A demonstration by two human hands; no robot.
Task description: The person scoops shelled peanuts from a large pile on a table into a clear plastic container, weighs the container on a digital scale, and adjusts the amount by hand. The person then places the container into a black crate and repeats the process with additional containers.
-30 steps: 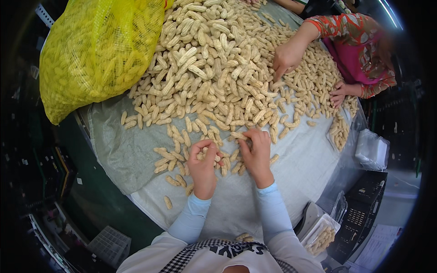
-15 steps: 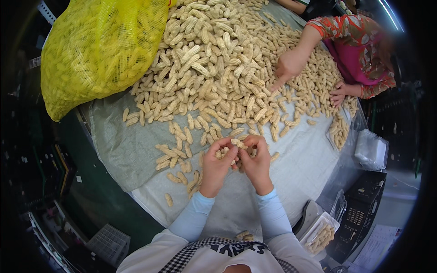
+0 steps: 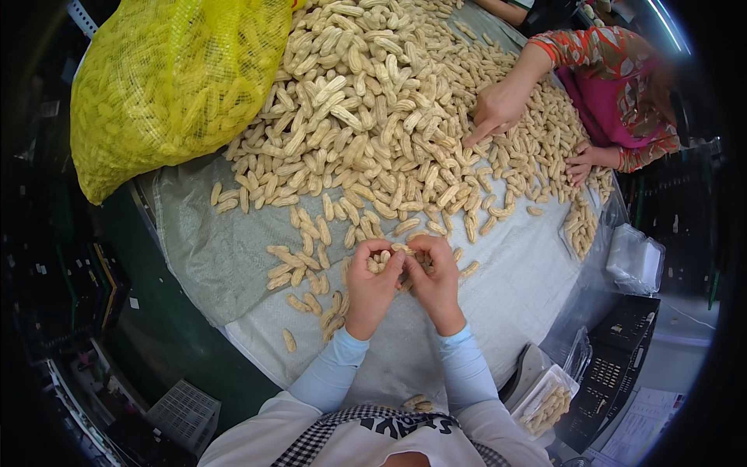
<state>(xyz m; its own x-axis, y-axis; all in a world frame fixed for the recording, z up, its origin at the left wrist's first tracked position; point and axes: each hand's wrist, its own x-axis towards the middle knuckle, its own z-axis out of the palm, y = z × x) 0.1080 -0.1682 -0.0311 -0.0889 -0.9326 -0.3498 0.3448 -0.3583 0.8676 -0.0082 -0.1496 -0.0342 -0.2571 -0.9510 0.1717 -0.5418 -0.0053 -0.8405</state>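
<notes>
My left hand (image 3: 372, 286) is curled round several peanuts (image 3: 379, 261), pale shells showing between thumb and fingers. Touching it, my right hand (image 3: 434, 286) grips a peanut (image 3: 401, 247) with bent fingers; both thumbs meet near that shell. Loose peanuts (image 3: 303, 265) lie around both hands on a pale woven sheet (image 3: 233, 288), and a big heap of peanuts (image 3: 358, 93) rises beyond them.
A yellow mesh sack (image 3: 171, 86) of peanuts fills the upper left. At right, a co-worker's hands (image 3: 498, 109) touch the peanuts. Clear plastic packs (image 3: 633, 257), a black slotted crate (image 3: 611, 366) and a tray of peanuts (image 3: 548, 406) line the right edge. A grey crate (image 3: 183, 416) stands lower left.
My left hand has moved rightward to meet my right, which was separate a second ago, and both now close round a peanut. The co-worker's upper hand has shifted slightly.
</notes>
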